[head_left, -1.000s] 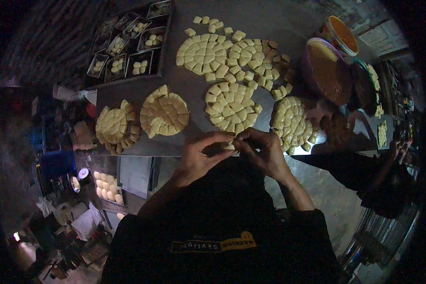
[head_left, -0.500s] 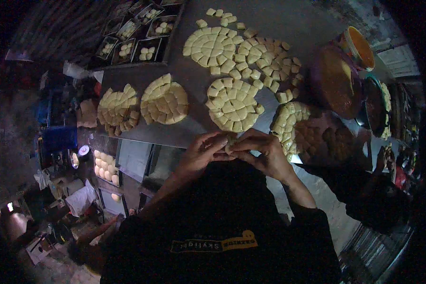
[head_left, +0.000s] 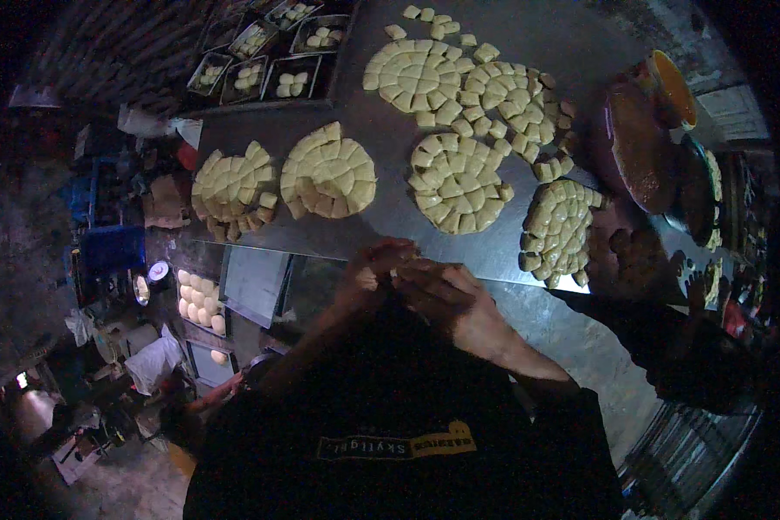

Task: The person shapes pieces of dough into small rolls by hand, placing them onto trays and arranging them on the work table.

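Observation:
Just off the near edge of the metal table point(head_left: 368, 232), my two hands are drawn together in front of my chest. My left hand point(head_left: 374, 267) and my right hand point(head_left: 449, 302) are both closed, fingertips meeting around a small piece of dough point(head_left: 396, 272), mostly hidden by the fingers. Beyond them lies a round patch of cut dough pieces point(head_left: 459, 182). Another cut round point(head_left: 329, 173) and a broken one point(head_left: 232, 186) sit to the left. On the right is a glossy patch of pieces point(head_left: 556, 227).
Farther back are more cut dough point(head_left: 414, 74) and loose pieces point(head_left: 433, 19). Tins with dough balls point(head_left: 293, 82) stand far left. A large basin point(head_left: 637, 147) and an orange bucket point(head_left: 672, 87) stand right, near another person's dark sleeve point(head_left: 641, 338). Trays of dough balls point(head_left: 199, 299) are lower left.
My view has shifted, so the table's contents appear farther right. My hands stay together but have turned, with the right hand's back now covering more of the dough piece.

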Motion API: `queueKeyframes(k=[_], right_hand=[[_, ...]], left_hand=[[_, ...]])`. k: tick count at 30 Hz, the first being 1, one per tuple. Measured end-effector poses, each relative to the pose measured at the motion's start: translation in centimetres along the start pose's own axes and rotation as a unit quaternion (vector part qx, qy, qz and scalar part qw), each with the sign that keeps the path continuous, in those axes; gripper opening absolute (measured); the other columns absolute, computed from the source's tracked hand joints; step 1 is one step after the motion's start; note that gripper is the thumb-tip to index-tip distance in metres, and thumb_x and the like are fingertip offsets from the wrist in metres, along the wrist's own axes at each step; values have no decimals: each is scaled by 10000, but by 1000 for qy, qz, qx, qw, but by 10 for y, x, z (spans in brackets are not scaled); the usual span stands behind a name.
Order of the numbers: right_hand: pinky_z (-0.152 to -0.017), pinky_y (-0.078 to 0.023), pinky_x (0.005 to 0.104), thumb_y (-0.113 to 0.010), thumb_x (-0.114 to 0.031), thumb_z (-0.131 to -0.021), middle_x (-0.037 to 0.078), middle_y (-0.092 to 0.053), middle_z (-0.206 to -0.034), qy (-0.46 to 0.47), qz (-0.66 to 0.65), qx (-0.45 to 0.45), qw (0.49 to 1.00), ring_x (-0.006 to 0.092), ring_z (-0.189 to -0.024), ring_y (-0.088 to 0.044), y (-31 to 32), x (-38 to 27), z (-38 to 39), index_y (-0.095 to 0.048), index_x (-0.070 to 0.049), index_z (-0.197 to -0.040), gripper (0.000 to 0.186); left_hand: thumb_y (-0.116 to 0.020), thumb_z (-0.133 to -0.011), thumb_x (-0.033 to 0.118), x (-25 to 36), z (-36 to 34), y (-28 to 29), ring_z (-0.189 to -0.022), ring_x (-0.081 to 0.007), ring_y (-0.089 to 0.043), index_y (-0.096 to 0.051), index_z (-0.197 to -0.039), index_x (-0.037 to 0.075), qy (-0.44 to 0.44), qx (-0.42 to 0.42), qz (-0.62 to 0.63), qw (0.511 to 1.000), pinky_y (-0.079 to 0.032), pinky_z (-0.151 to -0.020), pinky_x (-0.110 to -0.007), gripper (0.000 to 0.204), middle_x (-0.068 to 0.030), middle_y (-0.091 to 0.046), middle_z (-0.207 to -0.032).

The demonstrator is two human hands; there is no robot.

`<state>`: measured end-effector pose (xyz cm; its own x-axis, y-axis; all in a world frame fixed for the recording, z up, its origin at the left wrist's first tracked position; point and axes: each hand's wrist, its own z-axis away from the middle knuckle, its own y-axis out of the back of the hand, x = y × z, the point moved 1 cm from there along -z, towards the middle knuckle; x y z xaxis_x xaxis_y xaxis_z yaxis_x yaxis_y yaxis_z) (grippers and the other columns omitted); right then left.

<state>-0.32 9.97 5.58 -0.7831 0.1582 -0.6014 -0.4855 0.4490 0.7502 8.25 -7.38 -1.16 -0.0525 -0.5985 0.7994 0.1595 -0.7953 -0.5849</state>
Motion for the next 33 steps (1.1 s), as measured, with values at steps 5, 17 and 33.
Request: queueKeyframes(k=[5, 17, 33], right_hand=[[-873, -511, 400, -730, -43, -746, 96, -662, -1170, 7, 83, 13, 996, 262, -1076, -617, -53, 6, -24, -676, -76, -1133, 392], [-915, -493, 419, -694, -123, -829, 158, -646, -1151, -266, -286, 136, 911, 340, -1065, -597, -143, 76, -49, -645, -76, -1176, 354], [-845, -517, 354, -728, -90, -785, 112, -627, -1153, -173, -79, 104, 976, 245, -983, -645, -134, 159, -220, -604, -44, -1165, 403]], left_hand=[[-513, -1020, 269, 9, -9, 28, -1136, -239, -596, -475, -1362, 14, 13, 132, -410, 903, -458, -964, -365, 429, -165, -616, -1248], [-491, -1022, 191, 61, -5, 136, -1125, -311, -623, -513, -1311, 16, -78, 124, -502, 853, -480, -946, -387, 338, -204, -623, -1209], [-462, -1005, 351, 28, -102, 182, -1401, -397, -313, -461, -1374, -32, -149, 120, -842, 504, -251, -1163, -467, 532, -233, -377, -1480]])
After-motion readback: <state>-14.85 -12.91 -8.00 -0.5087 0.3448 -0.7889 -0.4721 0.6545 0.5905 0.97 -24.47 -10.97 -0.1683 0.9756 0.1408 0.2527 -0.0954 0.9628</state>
